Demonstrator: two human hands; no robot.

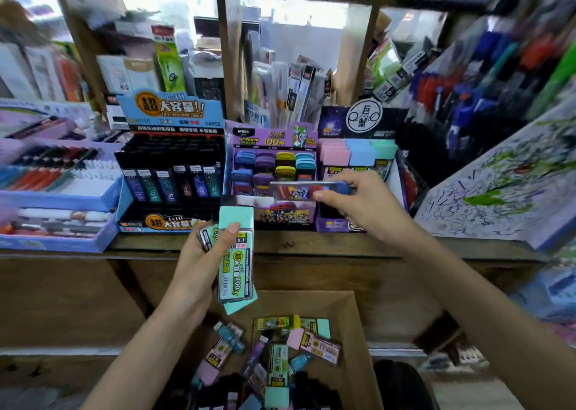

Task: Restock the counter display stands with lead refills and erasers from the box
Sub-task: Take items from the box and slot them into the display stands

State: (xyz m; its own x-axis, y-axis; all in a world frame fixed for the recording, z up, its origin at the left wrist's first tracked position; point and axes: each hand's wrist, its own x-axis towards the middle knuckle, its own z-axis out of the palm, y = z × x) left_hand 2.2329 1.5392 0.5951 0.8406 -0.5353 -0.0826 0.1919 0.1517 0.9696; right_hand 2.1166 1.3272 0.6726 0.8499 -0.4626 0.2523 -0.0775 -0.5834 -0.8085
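Holding a small stack of mint-green lead refill packs [237,253] upright over the front edge of the wooden worktop [311,244], the left hand [199,260] grips it from the left side. Its thumb lies across the face of the top pack, and the other fingers are hidden behind the stack.

The right hand [361,204] reaches forward and pinches a flat case [305,190] with a blue end and a printed picture. Its fingers [339,177] lie along the top edge and the thumb presses from below. The case is held level and is blurred. It hangs over the front of the purple display stand [274,148], which carries rows of small blue, purple, yellow and teal cases.

Just left of that stand is a black display stand [171,148] with a front row of dark lead tubes. Just right of it, a third display stand [361,119] holds pink, blue and mint packs standing side by side.

Below the worktop, between the two forearms, an open cardboard box [355,331] holds loose stock lying at all angles, among it a pink pack [321,345] and a mint pack [277,369].
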